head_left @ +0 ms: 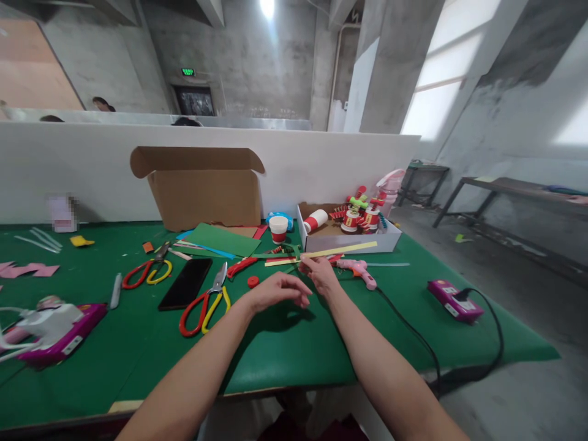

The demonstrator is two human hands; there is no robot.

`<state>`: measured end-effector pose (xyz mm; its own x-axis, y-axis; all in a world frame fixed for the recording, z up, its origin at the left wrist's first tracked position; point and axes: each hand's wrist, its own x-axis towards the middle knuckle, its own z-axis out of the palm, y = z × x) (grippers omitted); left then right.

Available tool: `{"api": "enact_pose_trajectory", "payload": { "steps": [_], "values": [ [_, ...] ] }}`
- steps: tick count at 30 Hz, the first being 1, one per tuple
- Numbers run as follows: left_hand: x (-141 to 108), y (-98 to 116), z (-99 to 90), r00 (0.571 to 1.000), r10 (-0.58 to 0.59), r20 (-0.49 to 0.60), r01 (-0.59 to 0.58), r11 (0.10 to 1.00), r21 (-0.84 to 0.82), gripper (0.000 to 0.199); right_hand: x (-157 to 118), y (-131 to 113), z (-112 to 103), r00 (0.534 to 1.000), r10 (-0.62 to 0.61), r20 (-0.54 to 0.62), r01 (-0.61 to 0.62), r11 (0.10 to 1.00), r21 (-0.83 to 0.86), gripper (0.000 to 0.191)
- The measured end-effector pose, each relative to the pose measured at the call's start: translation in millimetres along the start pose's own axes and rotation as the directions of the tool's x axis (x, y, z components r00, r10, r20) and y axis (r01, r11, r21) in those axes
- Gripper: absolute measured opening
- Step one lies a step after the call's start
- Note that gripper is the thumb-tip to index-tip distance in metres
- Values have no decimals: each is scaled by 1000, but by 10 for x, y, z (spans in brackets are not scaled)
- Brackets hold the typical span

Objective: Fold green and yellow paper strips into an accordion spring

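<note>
My right hand (321, 275) reaches forward, its fingertips closed on a yellow paper strip (349, 249) that slants up to the right in front of the white box. Beneath those fingers lie more strips, red, green and yellow (278, 263), partly hidden by the hand. My left hand (280, 291) hovers beside it over the green table, fingers loosely bent and apart, holding nothing. A small red round piece (253, 282) lies left of it. Nearby rest scissors with red and yellow handles (204, 306). A pink glue gun (361, 269) lies just right of my right hand.
A white box (351, 244) holds decorated cups. A paper cup (278, 228) stands beside green paper sheets (223, 240). Further left are a black phone (186, 283), a second pair of scissors (149, 269) and a power strip (64, 337). Another purple power block (454, 300) has a cable plugged in.
</note>
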<state>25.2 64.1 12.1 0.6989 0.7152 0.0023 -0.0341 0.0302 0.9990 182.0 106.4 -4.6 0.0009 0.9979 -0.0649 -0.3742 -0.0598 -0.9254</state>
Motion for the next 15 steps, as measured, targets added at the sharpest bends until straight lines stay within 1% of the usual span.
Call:
{"api": "enact_pose_trajectory", "payload": {
  "steps": [1,2,3,4,5,6,7,8,10,12,13,15],
  "values": [
    [40,-42,-40,988,-22,-154,21,1000,-3,14,-4,11,4,1000,-1,13,1,1000,-17,31],
    [84,-89,-81,957,-55,-286,56,998,-3,10,-8,26,10,1000,-1,21,2,999,-37,31],
    [127,-135,-119,917,-79,-392,83,997,-8,10,-12,45,17,1000,-1,29,2,998,-57,31],
    [164,-174,-151,877,-88,-472,91,996,-17,12,-16,67,26,999,0,35,2,997,-77,31],
    [191,-204,-173,846,-87,-527,85,996,-28,17,-21,91,36,999,1,42,2,996,-94,31],
    [208,-223,-185,822,-75,-564,64,997,-39,22,-28,115,48,999,2,52,4,994,-105,31],
    [216,-230,-188,809,-54,-585,35,998,-45,27,-36,137,60,998,3,68,5,993,-114,31],
    [217,-229,-183,805,-30,-592,4,999,-45,30,-44,157,72,996,6,86,4,992,-124,31],
    [207,-211,-165,814,13,-580,-38,999,-30,31,-61,181,90,993,3,116,14,990,-142,30],
    [195,-191,-149,827,24,-561,-45,999,-23,30,-73,186,100,993,-17,119,35,987,-157,28],
    [191,-185,-146,828,20,-560,-42,999,-27,30,-76,183,102,993,-29,110,47,985,-166,27],
    [190,-182,-151,815,10,-580,-37,999,-34,30,-78,171,103,994,-46,94,63,979,-192,25]
  ]
}}
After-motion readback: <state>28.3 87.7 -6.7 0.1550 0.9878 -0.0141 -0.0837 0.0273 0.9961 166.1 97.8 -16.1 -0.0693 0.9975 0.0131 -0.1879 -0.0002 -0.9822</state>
